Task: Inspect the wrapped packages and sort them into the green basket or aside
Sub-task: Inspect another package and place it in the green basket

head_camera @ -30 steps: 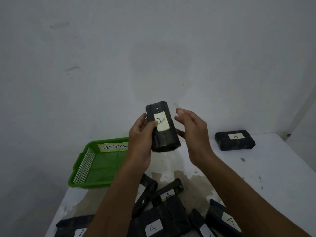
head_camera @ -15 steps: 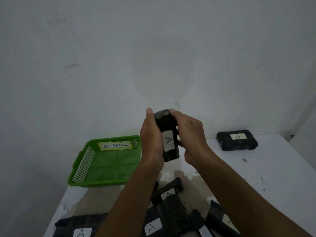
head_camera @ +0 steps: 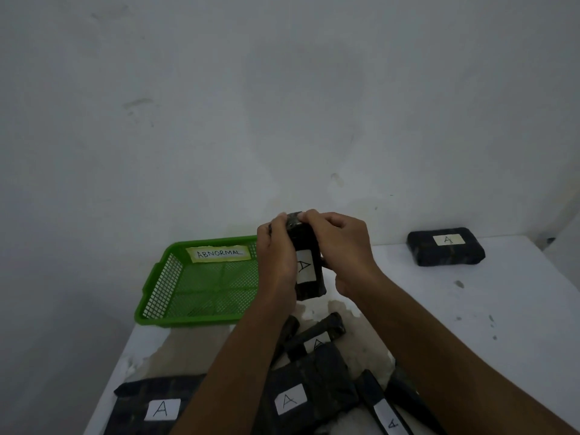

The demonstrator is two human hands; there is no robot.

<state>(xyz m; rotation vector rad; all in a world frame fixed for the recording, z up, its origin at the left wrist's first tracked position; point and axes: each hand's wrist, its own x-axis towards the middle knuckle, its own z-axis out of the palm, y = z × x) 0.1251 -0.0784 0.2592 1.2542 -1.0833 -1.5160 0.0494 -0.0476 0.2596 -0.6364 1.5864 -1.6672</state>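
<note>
Gripping one dark wrapped package (head_camera: 309,262) upright between both hands, above the table (head_camera: 470,324): left hand (head_camera: 277,259) curled round its left side, right hand (head_camera: 340,249) pinching the top end, white "A" label facing the camera. Green basket (head_camera: 201,284) marked ABNORMAL just left of the left hand. Single labelled package (head_camera: 445,251) well right of the right hand. More labelled packages (head_camera: 301,394) heaped below the forearms.
</note>
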